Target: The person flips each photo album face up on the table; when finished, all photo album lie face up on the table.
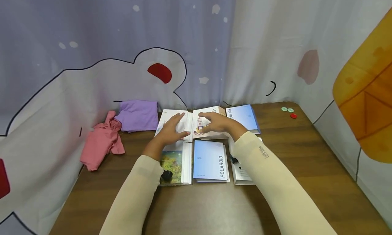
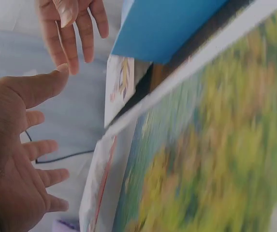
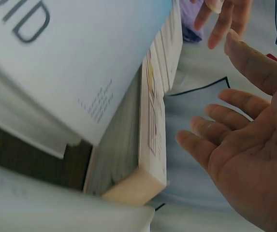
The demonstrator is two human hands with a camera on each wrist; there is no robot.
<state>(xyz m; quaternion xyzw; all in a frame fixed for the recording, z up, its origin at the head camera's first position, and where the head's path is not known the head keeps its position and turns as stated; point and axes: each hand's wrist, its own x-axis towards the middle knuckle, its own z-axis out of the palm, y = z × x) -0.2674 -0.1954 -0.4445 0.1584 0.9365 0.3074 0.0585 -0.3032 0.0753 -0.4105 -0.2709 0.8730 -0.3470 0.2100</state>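
Both hands are held above two rows of books, fingers spread and holding nothing. My left hand (image 1: 170, 130) is over a white book (image 1: 165, 116) at the back left; my right hand (image 1: 216, 122) is over the back middle book (image 1: 196, 116), which has a coloured drawing on its cover. At the back right lies a blue-and-white Polaroid book (image 1: 244, 115). In the front row are a book with a yellow-green landscape cover (image 1: 172, 165), another Polaroid book (image 1: 208, 158) and a white book (image 1: 242, 176), partly hidden by the right sleeve. Both wrist views show palms facing inward.
A folded purple cloth (image 1: 139, 116) and a crumpled pink cloth (image 1: 102, 139) lie left of the books. Toward the back right corner of the wooden table (image 1: 306, 163) are two green buttons (image 1: 284, 109) and a red button (image 1: 293, 116). A printed curtain (image 1: 202, 41) hangs behind.
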